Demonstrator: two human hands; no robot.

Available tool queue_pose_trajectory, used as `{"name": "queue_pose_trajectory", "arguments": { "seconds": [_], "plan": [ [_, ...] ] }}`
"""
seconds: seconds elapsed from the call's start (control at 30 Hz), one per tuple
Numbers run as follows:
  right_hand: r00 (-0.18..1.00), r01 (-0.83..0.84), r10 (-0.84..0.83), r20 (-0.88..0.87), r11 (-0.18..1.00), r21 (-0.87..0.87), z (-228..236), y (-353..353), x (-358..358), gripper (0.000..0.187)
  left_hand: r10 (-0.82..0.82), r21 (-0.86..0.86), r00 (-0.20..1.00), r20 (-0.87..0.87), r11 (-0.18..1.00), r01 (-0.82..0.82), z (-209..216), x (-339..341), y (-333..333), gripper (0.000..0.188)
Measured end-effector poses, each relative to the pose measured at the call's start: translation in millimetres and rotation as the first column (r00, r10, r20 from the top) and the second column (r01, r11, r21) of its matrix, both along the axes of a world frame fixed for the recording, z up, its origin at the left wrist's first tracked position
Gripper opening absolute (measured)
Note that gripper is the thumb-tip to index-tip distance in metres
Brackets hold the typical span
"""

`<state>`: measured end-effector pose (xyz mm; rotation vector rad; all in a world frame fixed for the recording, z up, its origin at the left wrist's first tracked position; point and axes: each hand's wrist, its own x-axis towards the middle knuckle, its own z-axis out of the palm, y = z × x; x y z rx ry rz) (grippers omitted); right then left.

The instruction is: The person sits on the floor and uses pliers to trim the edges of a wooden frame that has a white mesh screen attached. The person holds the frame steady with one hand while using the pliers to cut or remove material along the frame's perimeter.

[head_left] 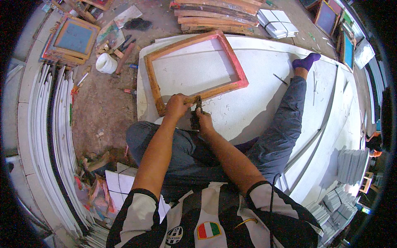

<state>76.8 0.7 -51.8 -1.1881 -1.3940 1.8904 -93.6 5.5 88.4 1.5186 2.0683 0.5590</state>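
A wooden frame (231,58) with red-stained edges lies on a large white sheet (264,103) on the floor in front of me. My left hand (177,106) grips the near rail of the frame at its near corner. My right hand (203,121) is closed on a small dark tool (197,108), whose tip touches the same rail just right of my left hand. I sit with my right leg stretched out over the sheet, a purple sock (306,62) on the foot.
Stacked wooden frames (215,16) and a bundle of white sheets (277,22) lie beyond the frame. A blue-meshed frame (74,38), a white tub (106,63) and scattered tools sit at the left. White boards (49,136) line the left edge; more stacks stand at the right.
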Motion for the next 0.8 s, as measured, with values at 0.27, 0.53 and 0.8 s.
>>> {"name": "queue_pose_trajectory", "arguments": {
  "seconds": [0.27,0.53,0.8],
  "plan": [
    [0.729,-0.268,0.016,0.685,0.927,0.263,102.1,14.1,24.0,0.048,0.044,-0.018,0.998,0.040,0.999,-0.043,-5.1,-7.3,-12.9,0.028],
    [0.943,-0.328,0.328,-0.057,0.887,-0.326,116.8,34.9,54.1,0.048,-0.020,-0.036,0.997,0.071,0.999,0.022,-3.0,-18.5,-11.1,0.033],
    [0.914,-0.377,0.406,0.006,0.853,-0.360,119.0,37.4,29.2,0.050,-0.008,-0.034,0.999,0.041,0.999,0.010,-13.6,-19.6,-15.5,0.039]
  ]
}}
